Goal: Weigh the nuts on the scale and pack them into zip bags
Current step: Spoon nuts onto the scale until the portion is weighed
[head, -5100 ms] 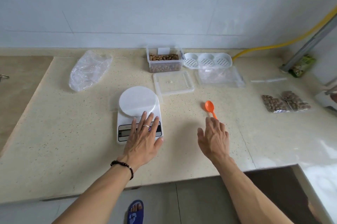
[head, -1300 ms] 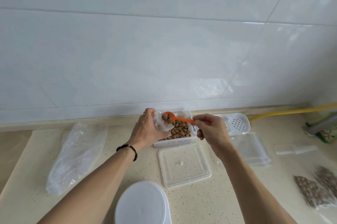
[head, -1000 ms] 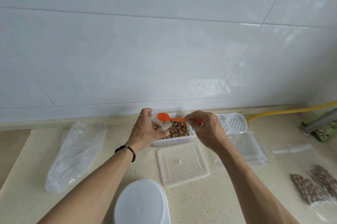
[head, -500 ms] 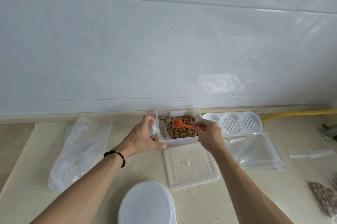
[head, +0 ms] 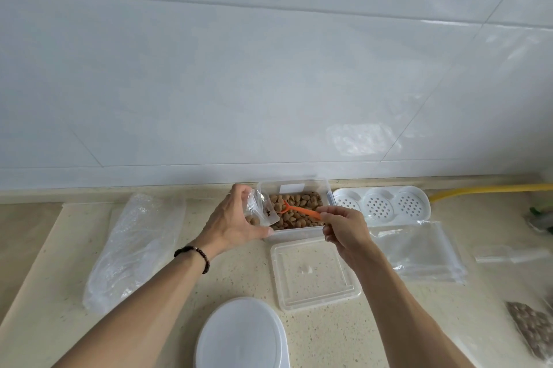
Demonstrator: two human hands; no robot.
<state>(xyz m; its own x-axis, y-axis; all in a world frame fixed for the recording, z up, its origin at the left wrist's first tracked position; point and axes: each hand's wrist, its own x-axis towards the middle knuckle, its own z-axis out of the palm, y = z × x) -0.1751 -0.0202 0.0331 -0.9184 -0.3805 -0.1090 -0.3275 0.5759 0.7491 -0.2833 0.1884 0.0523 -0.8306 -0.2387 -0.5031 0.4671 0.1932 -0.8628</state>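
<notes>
My left hand (head: 233,222) grips a small zip bag (head: 261,212), mouth tilted toward the nut box (head: 294,209); a few nuts already sit in the bag. My right hand (head: 344,228) pinches the handle of the orange spoon (head: 299,211), with the bowl end down among the nuts (head: 302,204) in the box. The box sits far centre on the surface (head: 329,337), against the wall, with the bag just beside its left edge. The lid (head: 312,275) lies flat just near of the box. The scale (head: 242,334) is at the near edge, platform bare, display out of frame. A stack of empty bags (head: 419,251) lies right of the lid. A white strainer tray (head: 381,206) sits right of the box, touching or nearly so, can't tell. One packed bag (head: 532,328) is at the near right, partly cut off. A crumpled plastic sack (head: 134,248) lies at left. A yellow hose (head: 490,189) runs along the far right.
</notes>
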